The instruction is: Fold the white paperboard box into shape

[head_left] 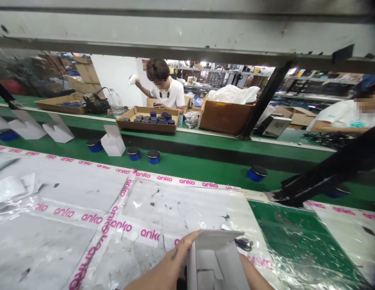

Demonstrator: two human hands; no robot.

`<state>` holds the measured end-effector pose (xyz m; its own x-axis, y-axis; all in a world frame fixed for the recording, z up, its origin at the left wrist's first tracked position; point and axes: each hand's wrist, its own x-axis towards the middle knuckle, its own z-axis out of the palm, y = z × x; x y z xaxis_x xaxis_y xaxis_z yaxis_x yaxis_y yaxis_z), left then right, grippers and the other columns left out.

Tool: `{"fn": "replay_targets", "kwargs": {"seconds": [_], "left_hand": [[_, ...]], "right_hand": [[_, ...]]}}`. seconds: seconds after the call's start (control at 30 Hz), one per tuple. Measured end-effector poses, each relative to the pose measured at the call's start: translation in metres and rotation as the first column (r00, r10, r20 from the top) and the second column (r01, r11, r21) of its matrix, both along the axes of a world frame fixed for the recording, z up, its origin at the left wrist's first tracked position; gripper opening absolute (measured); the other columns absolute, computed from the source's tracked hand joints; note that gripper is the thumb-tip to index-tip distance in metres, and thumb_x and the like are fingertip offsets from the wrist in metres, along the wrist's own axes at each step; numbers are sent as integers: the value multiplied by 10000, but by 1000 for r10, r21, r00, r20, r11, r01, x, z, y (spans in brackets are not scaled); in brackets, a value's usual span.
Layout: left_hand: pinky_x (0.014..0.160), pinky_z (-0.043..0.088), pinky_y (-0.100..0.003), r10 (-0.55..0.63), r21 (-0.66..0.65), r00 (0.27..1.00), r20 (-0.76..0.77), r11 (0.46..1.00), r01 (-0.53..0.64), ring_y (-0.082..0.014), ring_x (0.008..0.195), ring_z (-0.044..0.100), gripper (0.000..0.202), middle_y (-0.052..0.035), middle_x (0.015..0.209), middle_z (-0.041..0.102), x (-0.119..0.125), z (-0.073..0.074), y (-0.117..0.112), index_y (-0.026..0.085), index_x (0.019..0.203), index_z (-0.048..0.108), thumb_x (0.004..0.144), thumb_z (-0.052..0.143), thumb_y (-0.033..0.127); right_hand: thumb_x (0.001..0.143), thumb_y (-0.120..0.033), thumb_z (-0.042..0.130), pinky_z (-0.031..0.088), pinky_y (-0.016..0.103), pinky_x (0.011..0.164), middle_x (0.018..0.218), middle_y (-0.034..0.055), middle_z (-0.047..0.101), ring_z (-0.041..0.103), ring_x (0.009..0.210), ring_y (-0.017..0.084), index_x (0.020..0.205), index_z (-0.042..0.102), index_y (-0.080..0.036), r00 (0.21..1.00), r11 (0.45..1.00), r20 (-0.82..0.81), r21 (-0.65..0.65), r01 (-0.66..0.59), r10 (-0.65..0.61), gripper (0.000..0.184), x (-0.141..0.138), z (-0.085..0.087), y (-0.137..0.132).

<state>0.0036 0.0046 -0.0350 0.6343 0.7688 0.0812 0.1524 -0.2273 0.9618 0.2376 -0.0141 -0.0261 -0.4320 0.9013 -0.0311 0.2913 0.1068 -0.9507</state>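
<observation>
A white cardboard box stands open at the bottom centre, over the plastic-covered table. My left hand grips its left wall, fingers pressed along the top edge. My right forearm comes up behind the box's right side, and my right hand is mostly hidden by the box, so its fingers do not show. A small black item lies just beyond the box.
Blue jars with black lids and open white boxes sit on the green conveyor. A cardboard tray of jars lies before a person opposite. Another person sits far right. A black bracket crosses the right side.
</observation>
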Motion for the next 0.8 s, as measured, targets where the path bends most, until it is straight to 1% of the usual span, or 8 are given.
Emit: {"fn": "replay_targets", "kwargs": {"seconds": [0.07,0.17,0.27,0.4,0.5,0.67,0.73,0.8], "left_hand": [[1174,463,-549,-5,174,1000,15,985,2,-395,1352,602,891,-121,1537,573,-3,-6,1,380,1586,333,840,819,406],[1205,420,-567,-26,428,999,24,904,13,-362,1314,644,758,-107,1429,671,-6,-25,5,387,1556,320,919,728,343],[1200,440,-520,2,492,999,-36,870,15,-297,1303,661,627,-97,1378,702,-6,-45,7,393,1509,286,993,633,313],[1105,527,-517,76,595,992,105,794,-124,-306,1092,761,625,-123,1171,752,-2,-65,7,322,1396,380,911,691,568],[1084,540,-514,82,518,996,44,850,-93,-313,1063,760,590,-121,1138,753,-2,-51,5,290,1326,471,858,757,508],[1112,536,-454,37,242,998,-51,970,-23,-343,1343,614,757,-127,1481,608,-10,7,-6,319,1501,419,852,806,368],[1120,534,-475,31,146,997,-74,989,-20,-365,1365,594,784,-110,1508,588,-12,15,-9,353,1505,428,833,832,378],[1105,542,-498,37,125,994,-101,992,-25,-377,1349,604,820,-102,1498,593,-14,12,-10,376,1506,415,812,851,367]], "right_hand": [[839,-320,790,616,452,951,1275,69,717,698,1183,359,1442,562,-351,1000,1000,24,24,5,-6,645,3,-4,1],[751,-244,837,456,508,1158,1397,66,665,586,1339,373,1380,627,-332,998,998,58,62,16,-20,669,8,-10,-1],[761,-173,791,444,503,1175,1472,71,618,557,1375,345,1442,581,-329,995,998,95,62,27,-33,730,11,-11,-6],[768,-191,810,465,510,1159,1517,63,578,556,1379,340,1488,531,-347,990,996,144,85,-13,0,787,13,-7,-10],[743,-151,831,483,506,1144,1476,75,615,588,1342,352,1457,562,-334,984,991,175,128,-33,10,785,9,-6,-12],[681,-73,866,503,477,1118,1501,113,576,554,1366,386,1476,496,-320,961,967,227,233,102,-156,912,0,-17,-20],[700,-200,908,541,458,1070,1412,125,641,619,1286,390,1416,536,-296,971,966,183,232,112,-156,813,-3,-23,-22],[731,-272,896,555,450,1050,1385,119,662,645,1253,384,1400,548,-297,979,966,138,230,114,-149,755,-4,-28,-22]]}}
